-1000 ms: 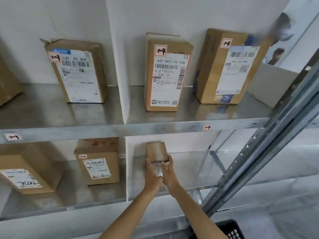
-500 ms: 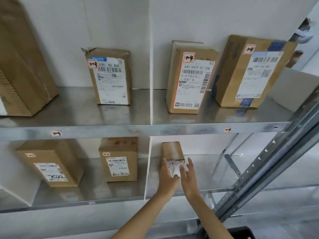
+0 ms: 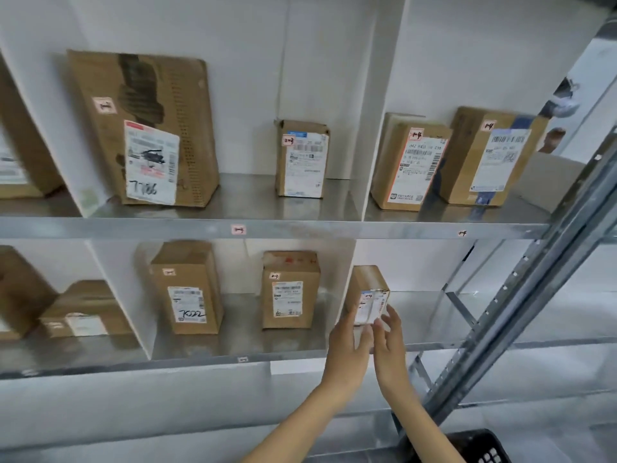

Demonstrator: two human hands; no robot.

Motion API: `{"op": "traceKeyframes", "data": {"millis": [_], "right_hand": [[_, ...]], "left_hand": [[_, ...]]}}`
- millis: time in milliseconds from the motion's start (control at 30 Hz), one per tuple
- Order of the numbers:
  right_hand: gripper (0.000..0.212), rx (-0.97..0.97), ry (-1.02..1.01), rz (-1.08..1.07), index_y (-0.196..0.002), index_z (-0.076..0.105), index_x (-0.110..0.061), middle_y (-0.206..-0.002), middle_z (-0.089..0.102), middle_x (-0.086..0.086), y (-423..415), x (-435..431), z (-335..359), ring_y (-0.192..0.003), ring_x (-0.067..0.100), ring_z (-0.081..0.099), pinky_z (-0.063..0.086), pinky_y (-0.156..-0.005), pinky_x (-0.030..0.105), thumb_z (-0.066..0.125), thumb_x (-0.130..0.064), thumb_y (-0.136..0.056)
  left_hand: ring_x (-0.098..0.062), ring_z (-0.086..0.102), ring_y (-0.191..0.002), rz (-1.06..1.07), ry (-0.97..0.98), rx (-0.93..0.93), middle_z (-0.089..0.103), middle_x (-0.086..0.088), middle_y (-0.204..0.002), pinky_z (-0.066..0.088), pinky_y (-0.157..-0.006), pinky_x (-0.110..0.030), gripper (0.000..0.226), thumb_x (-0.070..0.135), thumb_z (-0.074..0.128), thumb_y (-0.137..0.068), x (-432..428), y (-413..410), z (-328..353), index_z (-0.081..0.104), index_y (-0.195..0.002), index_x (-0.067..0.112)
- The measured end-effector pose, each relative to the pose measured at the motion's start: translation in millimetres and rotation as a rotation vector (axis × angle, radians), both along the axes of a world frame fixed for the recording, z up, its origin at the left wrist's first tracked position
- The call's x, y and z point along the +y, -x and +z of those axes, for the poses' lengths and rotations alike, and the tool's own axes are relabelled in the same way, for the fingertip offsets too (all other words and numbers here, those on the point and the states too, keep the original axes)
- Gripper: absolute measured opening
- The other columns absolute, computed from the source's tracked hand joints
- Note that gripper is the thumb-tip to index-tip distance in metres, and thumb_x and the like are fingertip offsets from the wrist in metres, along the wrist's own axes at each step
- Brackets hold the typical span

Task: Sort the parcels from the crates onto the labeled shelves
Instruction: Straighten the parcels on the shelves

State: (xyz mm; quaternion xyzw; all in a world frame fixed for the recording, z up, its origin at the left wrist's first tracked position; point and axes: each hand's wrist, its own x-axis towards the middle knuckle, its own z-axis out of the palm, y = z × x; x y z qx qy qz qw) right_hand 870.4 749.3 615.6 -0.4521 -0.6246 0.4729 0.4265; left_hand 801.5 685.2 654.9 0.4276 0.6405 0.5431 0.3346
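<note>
Currently, small parcel [image 3: 367, 295]: stands upright on the lower shelf [image 3: 434, 315], in the right bay, just beside the white divider [image 3: 345, 262]. Its white label faces the near side, with a small handwritten tag at the top.
Left hand [image 3: 345, 345]: reaches up from the near side with its back toward the camera. The fingers [image 3: 349, 320] are straight and close together and lie against the parcel's lower left edge, and the thumb sits just below the label. It grips nothing.
Right hand [image 3: 389, 339]: raised just beside the left one, fingers loosely spread and relaxed, with the tips at the parcel's lower right corner. I cannot tell whether they touch the cardboard. It holds nothing.
Left forearm [image 3: 300, 416]: bare, rising from the bottom middle and slanting up to the right.
Right forearm [image 3: 420, 419]: bare, rising from the bottom right and slanting up to the left, so the two wrists meet below the parcel.
Middle bay, lower shelf: two upright boxes [image 3: 290, 289], well apart from each other, each with a label facing near.
Upper shelf [image 3: 334, 228]: carries small tags on its front edge. Above the small parcel's bay, a pair of brown boxes [image 3: 410, 165] stands touching.
Black crate [image 3: 480, 446]: at the near bottom right corner, partly behind the right forearm.
Metal post [image 3: 541, 295]: slants across the right side, with holes along its length.
</note>
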Motion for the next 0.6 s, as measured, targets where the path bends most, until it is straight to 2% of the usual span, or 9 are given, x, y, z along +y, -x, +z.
{"op": "traceKeyframes", "data": {"millis": [67, 100, 200, 267, 367, 467, 600], "right_hand": [[0.044, -0.013, -0.028, 0.022, -0.144, 0.028, -0.026, -0.140, 0.045, -0.002, 5.2, -29.7, 5.8, -0.120, 0.012, 0.049, 0.042, -0.104, 0.041, 0.035, -0.035, -0.101], [0.044, -0.017, -0.037, 0.036, -0.144, 0.029, -0.025, -0.142, 0.043, -0.003, 9.0, -44.2, 9.0, -0.121, 0.011, 0.047, 0.040, -0.103, 0.035, 0.035, -0.034, -0.101], [0.045, -0.027, -0.046, 0.077, -0.143, 0.030, -0.024, -0.142, 0.041, -0.008, 24.9, -86.3, 17.4, -0.119, 0.008, 0.044, 0.034, -0.096, 0.023, 0.035, -0.035, -0.100], [0.046, -0.013, -0.052, 0.110, -0.142, 0.031, -0.025, -0.143, 0.041, -0.008, 38.0, -112.3, 20.5, -0.122, 0.009, 0.044, 0.034, -0.097, 0.023, 0.036, -0.039, -0.098], [0.042, 0.018, -0.069, 0.138, -0.140, 0.034, -0.023, -0.139, 0.043, -0.007, 60.0, -148.7, 27.6, -0.127, 0.011, 0.042, 0.032, -0.101, 0.025, 0.037, -0.034, -0.099], [0.040, 0.032, -0.095, 0.197, -0.139, 0.036, -0.025, -0.139, 0.044, -0.008, 85.1, -179.0, 40.0, -0.128, 0.009, 0.041, 0.031, -0.104, 0.025, 0.037, -0.032, -0.099], [0.036, 0.021, -0.095, 0.273, -0.136, 0.037, -0.030, -0.133, 0.046, -0.011, 113.5, -204.3, 50.0, -0.124, 0.009, 0.043, 0.031, -0.103, 0.025, 0.037, -0.033, -0.100]], "left_hand": [[0.015, 0.031, -0.110, 0.020, -0.003, -0.016, 0.031, 0.034, -0.122, 0.023, -0.080, 0.009, 0.034, 0.031, 0.037, -0.100, -28.6, 9.3, 0.8, 0.028, -0.130, 0.044], [0.013, 0.032, -0.110, 0.035, -0.006, -0.005, 0.033, 0.031, -0.123, 0.024, -0.084, 0.005, 0.033, 0.032, 0.036, -0.100, -42.9, 15.2, 1.2, 0.030, -0.131, 0.043], [0.001, 0.037, -0.123, 0.137, -0.007, 0.018, 0.038, 0.018, -0.138, 0.029, -0.100, -0.014, 0.040, 0.037, 0.037, -0.099, -85.7, 39.4, -0.3, 0.033, -0.138, 0.034], [-0.003, 0.038, -0.127, 0.203, -0.015, 0.016, 0.039, 0.014, -0.141, 0.031, -0.102, -0.019, 0.038, 0.038, 0.039, -0.098, -114.2, 58.7, -3.8, 0.035, -0.136, 0.037], [-0.001, 0.041, -0.123, 0.314, -0.022, 0.052, 0.042, 0.019, -0.135, 0.033, -0.097, -0.017, 0.033, 0.042, 0.040, -0.097, -158.7, 87.5, -3.6, 0.037, -0.129, 0.042], [-0.004, 0.040, -0.125, 0.390, -0.015, 0.077, 0.040, 0.018, -0.136, 0.034, -0.101, -0.022, 0.041, 0.046, 0.038, -0.096, -196.2, 115.9, 1.1, 0.037, -0.135, 0.035], [-0.007, 0.042, -0.127, 0.466, -0.057, 0.097, 0.044, 0.016, -0.138, 0.038, -0.106, -0.031, 0.044, 0.054, 0.036, -0.093, -231.4, 145.1, 4.9, 0.040, -0.133, 0.036]]}}
